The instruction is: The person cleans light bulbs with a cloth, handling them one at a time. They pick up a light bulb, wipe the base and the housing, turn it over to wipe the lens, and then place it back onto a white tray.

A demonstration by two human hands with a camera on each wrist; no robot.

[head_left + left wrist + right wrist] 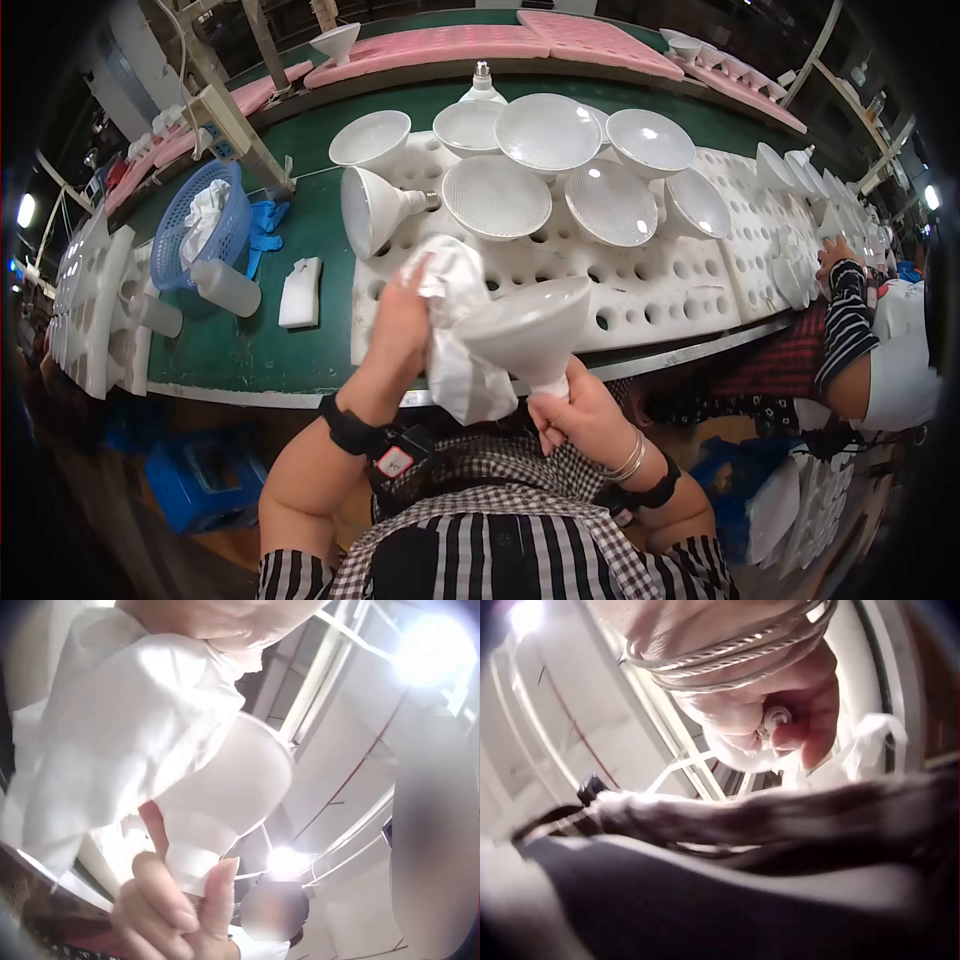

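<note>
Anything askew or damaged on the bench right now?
One bulb lies sideways at the left edge of the white foam, screw base pointing right; most nearby bulbs face lens-up. No spill or breakage shows.

A green-topped workbench (180,345) spans the middle of the head view, with a raised shelf (640,82) behind it along the top. A blue stool (205,485) stands on the brownish floor (232,545) at lower left. A lit lamp (26,210) glows at the left edge. The left wrist view shows a pale ceiling (337,727), with a glaring light (435,651) at upper right.
</note>
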